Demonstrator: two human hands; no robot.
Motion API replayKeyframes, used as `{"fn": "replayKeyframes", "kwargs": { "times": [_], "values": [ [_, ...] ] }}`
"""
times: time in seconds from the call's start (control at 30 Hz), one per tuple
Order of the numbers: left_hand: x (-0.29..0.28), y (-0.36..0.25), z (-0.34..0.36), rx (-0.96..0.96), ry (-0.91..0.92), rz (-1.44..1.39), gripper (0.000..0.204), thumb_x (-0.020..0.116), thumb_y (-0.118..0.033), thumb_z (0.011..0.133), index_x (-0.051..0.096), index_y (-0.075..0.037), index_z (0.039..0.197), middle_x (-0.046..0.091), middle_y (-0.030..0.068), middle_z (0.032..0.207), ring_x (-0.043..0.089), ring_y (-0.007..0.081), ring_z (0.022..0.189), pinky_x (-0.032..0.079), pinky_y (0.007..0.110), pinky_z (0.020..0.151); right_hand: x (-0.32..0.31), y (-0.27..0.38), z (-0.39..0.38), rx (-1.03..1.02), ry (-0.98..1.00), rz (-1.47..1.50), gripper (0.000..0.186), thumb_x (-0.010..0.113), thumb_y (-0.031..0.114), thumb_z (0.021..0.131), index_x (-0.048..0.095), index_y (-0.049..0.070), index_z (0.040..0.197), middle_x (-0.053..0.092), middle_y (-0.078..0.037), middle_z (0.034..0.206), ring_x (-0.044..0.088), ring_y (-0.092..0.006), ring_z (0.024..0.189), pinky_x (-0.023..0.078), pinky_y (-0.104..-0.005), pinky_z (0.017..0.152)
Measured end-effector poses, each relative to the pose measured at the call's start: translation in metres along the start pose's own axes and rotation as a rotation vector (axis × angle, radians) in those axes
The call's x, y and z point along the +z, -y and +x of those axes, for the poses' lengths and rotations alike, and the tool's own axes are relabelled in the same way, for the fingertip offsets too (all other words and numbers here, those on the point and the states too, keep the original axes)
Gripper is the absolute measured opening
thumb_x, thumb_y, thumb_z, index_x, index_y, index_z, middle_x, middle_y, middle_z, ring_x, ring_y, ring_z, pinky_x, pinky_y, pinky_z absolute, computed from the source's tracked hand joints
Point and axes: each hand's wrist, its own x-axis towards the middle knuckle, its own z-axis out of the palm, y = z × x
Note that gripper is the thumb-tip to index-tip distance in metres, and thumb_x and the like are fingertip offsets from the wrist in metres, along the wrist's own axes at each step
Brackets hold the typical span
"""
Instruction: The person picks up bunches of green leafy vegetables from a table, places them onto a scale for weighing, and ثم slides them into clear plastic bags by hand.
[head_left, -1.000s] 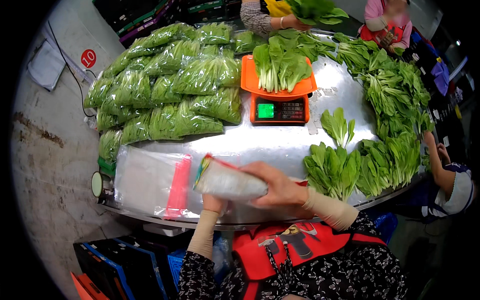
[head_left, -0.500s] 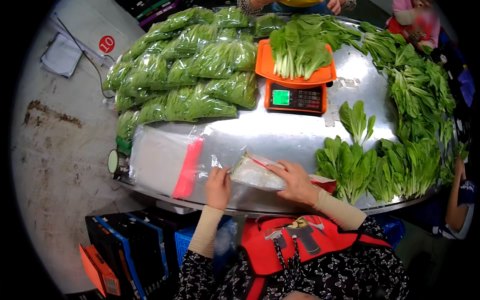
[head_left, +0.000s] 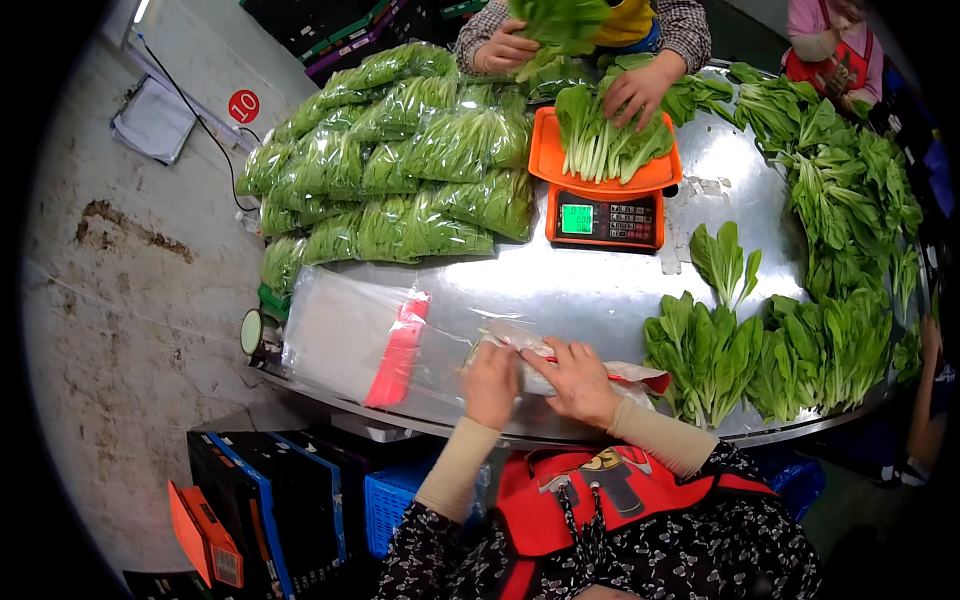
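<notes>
Curving across the scene, the round metal desk (head_left: pixel 600 290) carries bagged greens (head_left: pixel 400 170) far left, an orange scale (head_left: pixel 605 190) beyond, and loose bok choy (head_left: pixel 710 350) right. At its near edge, the clear plastic bag (head_left: pixel 530 355), held up in the air a second ago, now lies flat under both hands. The left hand (head_left: pixel 492 385) and right hand (head_left: pixel 578 385) press it with splayed fingers, grip unclenched, beside the stack of empty bags (head_left: pixel 350 340); bare metal lies beyond.
</notes>
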Motion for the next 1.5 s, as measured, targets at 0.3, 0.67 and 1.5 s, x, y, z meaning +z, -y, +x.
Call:
{"fn": "replayKeyframes", "kwargs": {
  "times": [0.3,0.67,1.5],
  "values": [
    [-0.019,-0.074,0.015,0.202,0.061,-0.122,0.012,0.061,-0.005,0.077,0.063,-0.004,0.089,0.055,0.0136,0.084,0.058,0.033,0.074,0.047,0.042,0.062,0.004,0.013,0.008,-0.021,-0.132,0.085,0.067,0.066,0.023,0.072,0.045,0.009,0.134,0.049,-0.021,0.123,0.051,-0.0351,0.095,0.041,-0.0429,0.083],
    [-0.05,-0.089,-0.049,0.299,0.051,0.029,0.052,0.066,-0.001,0.068,0.056,-0.006,0.119,0.047,0.0162,0.116,0.048,0.0341,0.105,0.035,0.051,0.09,-0.017,0.008,0.03,0.164,-0.275,0.778,0.081,0.076,0.026,0.071,0.038,-0.001,0.137,0.048,-0.021,0.129,0.046,-0.0319,0.122,0.036,-0.0383,0.103],
    [-0.118,-0.047,0.051,-0.239,-0.215,-1.304,0.008,0.051,-0.009,0.095,0.045,-0.006,0.09,0.054,0.0015,0.078,0.049,0.0087,0.069,0.041,0.023,0.064,-0.183,0.066,0.1,-0.31,-0.333,0.063,0.04,0.065,0.042,0.082,0.063,0.004,0.094,0.061,-0.014,0.085,0.055,-0.0293,0.082,0.041,-0.0398,0.072]
  ]
}}
